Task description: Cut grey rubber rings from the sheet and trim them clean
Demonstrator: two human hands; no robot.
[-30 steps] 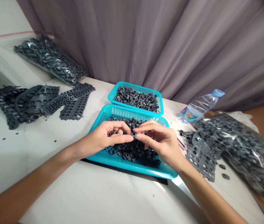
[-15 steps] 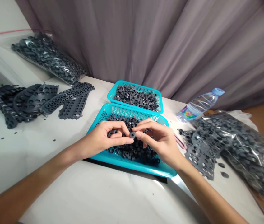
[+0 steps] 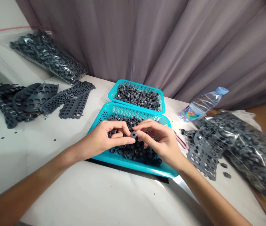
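A small dark rubber bushing (image 3: pixel 133 134), round with a hole through its middle, sits between my two hands. My left hand (image 3: pixel 110 135) pinches it from the left between thumb and forefinger, the other fingers curled under. From the right, my right hand (image 3: pixel 159 136) touches its edge with thumb and forefinger pressed together. Both hands are above a turquoise basket (image 3: pixel 133 166) heaped with loose dark bushings (image 3: pixel 128 153) of the same sort. Behind it stands a second turquoise basket (image 3: pixel 163 103), also holding many bushings (image 3: pixel 138 96).
Perforated rubber sheets (image 3: pixel 74 103) lie at left, below a zip bag (image 3: pixel 48 56) of parts. On the right are a leaning water bottle (image 3: pixel 202 105), a pink-handled tool (image 3: pixel 181 141), another perforated sheet (image 3: pixel 203 153) and a large clear bag (image 3: pixel 252 150) of parts. A curtain (image 3: pixel 123 40) hangs behind.
My hands keep nearly the same pose on the bushing, which has turned very slightly to show its face. The whole view has shifted a little.
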